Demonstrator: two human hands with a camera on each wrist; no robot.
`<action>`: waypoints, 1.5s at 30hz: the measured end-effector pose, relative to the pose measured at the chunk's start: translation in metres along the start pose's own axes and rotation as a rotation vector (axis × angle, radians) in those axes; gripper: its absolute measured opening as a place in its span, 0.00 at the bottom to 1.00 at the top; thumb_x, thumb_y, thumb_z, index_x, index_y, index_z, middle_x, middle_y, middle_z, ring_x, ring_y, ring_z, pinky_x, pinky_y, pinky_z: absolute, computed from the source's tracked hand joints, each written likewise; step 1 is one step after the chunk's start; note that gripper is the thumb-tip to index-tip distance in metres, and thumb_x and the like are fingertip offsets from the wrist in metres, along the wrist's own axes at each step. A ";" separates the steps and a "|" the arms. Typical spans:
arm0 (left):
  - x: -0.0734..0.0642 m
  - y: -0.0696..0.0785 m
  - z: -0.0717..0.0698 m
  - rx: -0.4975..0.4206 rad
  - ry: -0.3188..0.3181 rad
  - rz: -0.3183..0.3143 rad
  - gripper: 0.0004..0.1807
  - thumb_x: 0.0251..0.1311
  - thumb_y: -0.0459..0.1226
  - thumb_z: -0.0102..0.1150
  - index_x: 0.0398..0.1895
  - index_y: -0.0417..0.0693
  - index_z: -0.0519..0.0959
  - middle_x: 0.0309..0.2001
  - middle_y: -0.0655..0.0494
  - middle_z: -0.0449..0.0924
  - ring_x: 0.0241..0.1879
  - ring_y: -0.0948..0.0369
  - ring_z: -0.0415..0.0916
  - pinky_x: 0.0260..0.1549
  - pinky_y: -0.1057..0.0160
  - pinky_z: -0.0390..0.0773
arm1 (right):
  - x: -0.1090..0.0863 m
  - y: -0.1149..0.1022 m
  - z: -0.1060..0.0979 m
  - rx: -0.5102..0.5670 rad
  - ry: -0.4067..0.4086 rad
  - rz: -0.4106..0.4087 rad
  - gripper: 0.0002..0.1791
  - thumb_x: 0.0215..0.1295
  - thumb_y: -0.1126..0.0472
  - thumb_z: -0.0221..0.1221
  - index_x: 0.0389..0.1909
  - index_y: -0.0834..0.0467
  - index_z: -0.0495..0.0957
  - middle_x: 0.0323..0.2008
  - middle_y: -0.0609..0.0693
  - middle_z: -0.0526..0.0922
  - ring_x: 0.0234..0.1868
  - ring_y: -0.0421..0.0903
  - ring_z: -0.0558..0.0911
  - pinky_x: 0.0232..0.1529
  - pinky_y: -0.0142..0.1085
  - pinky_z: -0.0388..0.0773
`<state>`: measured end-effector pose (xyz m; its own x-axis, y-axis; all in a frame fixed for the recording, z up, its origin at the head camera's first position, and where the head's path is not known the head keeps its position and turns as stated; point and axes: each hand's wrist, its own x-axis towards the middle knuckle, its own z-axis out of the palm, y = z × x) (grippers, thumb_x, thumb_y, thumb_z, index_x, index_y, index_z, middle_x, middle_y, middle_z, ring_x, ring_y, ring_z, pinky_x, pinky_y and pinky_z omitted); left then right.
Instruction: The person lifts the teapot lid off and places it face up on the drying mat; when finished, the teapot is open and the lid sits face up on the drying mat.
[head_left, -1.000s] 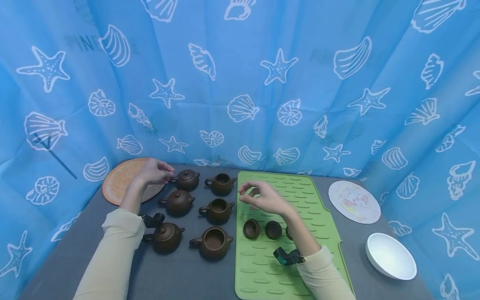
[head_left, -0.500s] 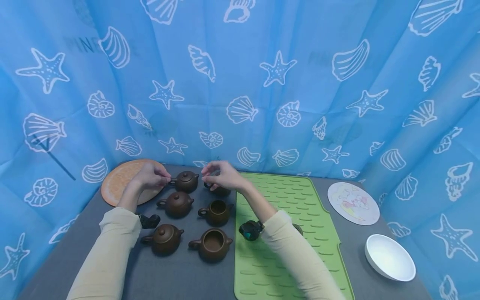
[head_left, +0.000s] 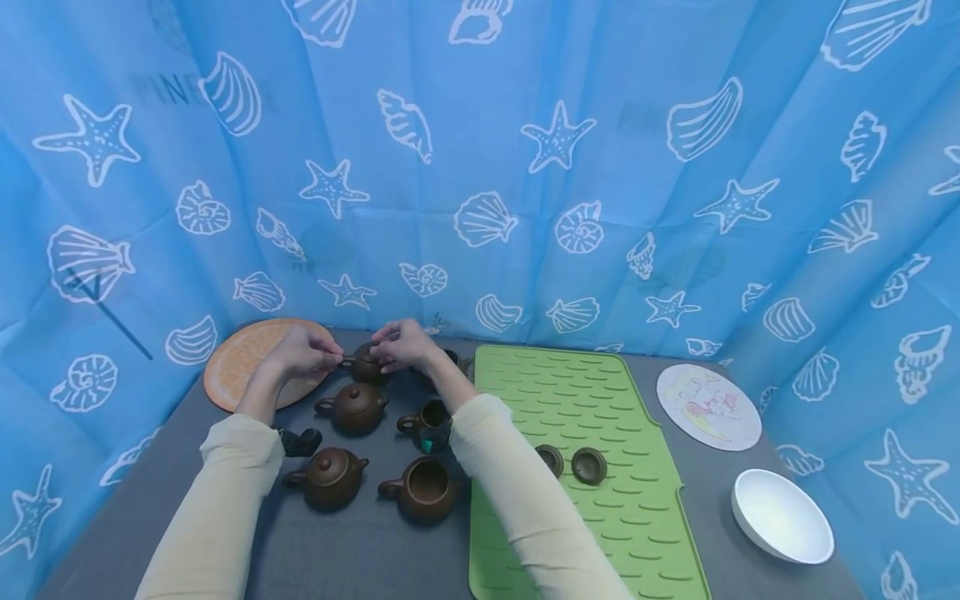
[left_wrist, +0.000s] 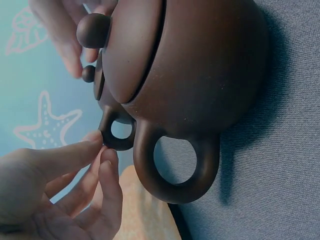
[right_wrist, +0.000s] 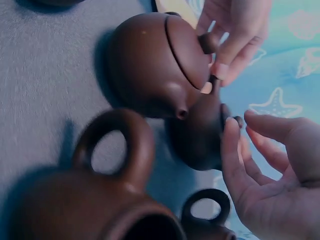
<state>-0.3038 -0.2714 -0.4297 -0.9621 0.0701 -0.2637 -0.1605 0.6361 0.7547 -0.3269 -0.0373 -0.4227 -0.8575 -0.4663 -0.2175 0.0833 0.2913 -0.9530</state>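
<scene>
My left hand (head_left: 306, 354) pinches the ring handle of the far brown clay teapot (head_left: 364, 363) between thumb and fingertips; the left wrist view shows this pinch on the handle (left_wrist: 119, 144). My right hand (head_left: 407, 343) is over the same teapot's lid. In the right wrist view its fingertips stand apart, right at the small round lid knob (right_wrist: 239, 121). Part of that teapot is behind the right hand. Nearer stand two more lidded teapots, a middle one (head_left: 354, 408) and a front one (head_left: 328, 477), both upright.
A column of lidless pots, including the front one (head_left: 427, 490), stands right of the teapots, partly behind my right arm. Small upturned lids (head_left: 589, 466) lie on the green mat (head_left: 540, 375). An orange-slice placemat (head_left: 232, 367), a round picture mat (head_left: 708, 404) and a white bowl (head_left: 782, 515) flank them.
My right hand has moved left from above the green mat, past the far lidless pot, to the far teapot's lid. The left hand stays at the teapot's handle.
</scene>
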 end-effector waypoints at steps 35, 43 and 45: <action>-0.005 -0.001 0.006 0.018 0.052 0.000 0.14 0.78 0.34 0.60 0.57 0.36 0.86 0.45 0.43 0.87 0.41 0.54 0.83 0.40 0.62 0.86 | -0.040 0.005 -0.032 -0.086 0.063 -0.211 0.14 0.81 0.59 0.63 0.55 0.65 0.84 0.46 0.52 0.83 0.30 0.42 0.82 0.44 0.50 0.90; -0.004 -0.002 0.007 0.013 0.062 -0.018 0.14 0.78 0.36 0.61 0.58 0.36 0.86 0.46 0.43 0.86 0.43 0.53 0.83 0.41 0.62 0.86 | -0.095 0.018 -0.063 -0.169 0.100 -0.341 0.13 0.81 0.63 0.61 0.56 0.67 0.81 0.51 0.66 0.84 0.30 0.39 0.83 0.32 0.41 0.86; -0.005 -0.001 0.007 0.015 0.061 -0.015 0.15 0.78 0.36 0.61 0.58 0.36 0.86 0.46 0.42 0.86 0.43 0.53 0.83 0.41 0.61 0.86 | -0.111 0.024 -0.071 -0.164 0.099 -0.362 0.13 0.82 0.65 0.58 0.59 0.68 0.78 0.55 0.68 0.82 0.31 0.39 0.83 0.31 0.39 0.85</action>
<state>-0.2970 -0.2671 -0.4330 -0.9713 0.0141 -0.2373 -0.1718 0.6480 0.7420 -0.2663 0.0807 -0.4062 -0.8620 -0.4826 0.1553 -0.3083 0.2558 -0.9163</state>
